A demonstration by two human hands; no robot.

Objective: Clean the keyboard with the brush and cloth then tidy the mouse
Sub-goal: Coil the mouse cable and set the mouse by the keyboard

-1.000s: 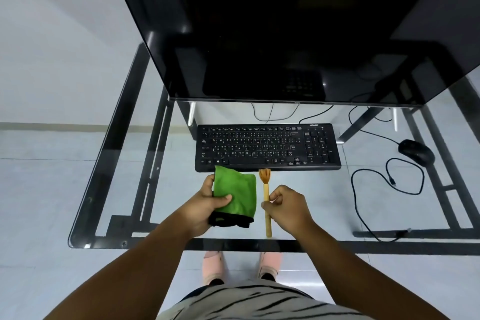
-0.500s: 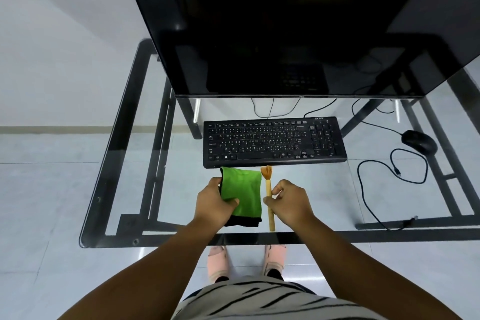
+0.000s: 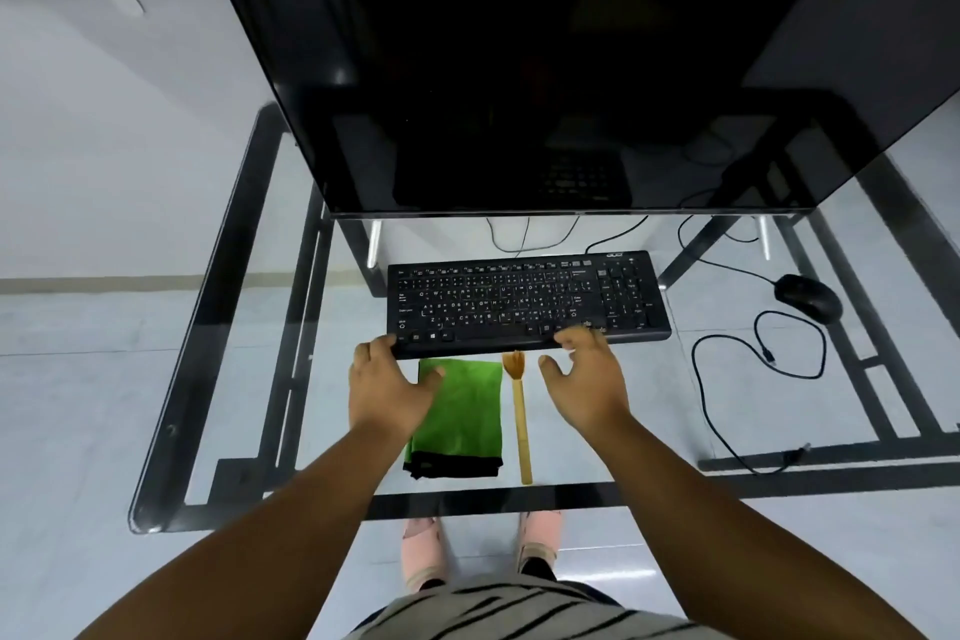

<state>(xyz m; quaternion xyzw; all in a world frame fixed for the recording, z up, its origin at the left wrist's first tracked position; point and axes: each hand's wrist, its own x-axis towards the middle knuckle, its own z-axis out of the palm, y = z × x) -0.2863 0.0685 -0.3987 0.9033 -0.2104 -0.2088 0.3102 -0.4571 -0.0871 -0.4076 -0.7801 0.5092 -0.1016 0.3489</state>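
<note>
A black keyboard (image 3: 524,296) lies on the glass desk (image 3: 234,379) below the monitor. Just in front of it lie a folded green cloth (image 3: 467,411) with a black edge and a wooden brush (image 3: 519,411), bristles pointing at the keyboard. My left hand (image 3: 384,390) rests its fingertips on the keyboard's front left corner, thumb spread over the cloth. My right hand (image 3: 584,379) touches the front edge further right, fingers apart. Neither hand holds anything. A black mouse (image 3: 808,296) sits far right.
A large dark monitor (image 3: 519,68) overhangs the back of the desk. The mouse cable (image 3: 727,431) loops loosely over the glass at the right, down to the desk's front edge. The black desk frame and my feet show through the glass.
Both hands have let go of the cloth and the brush, which now lie on the glass. The hands have moved forward to the keyboard's front edge.
</note>
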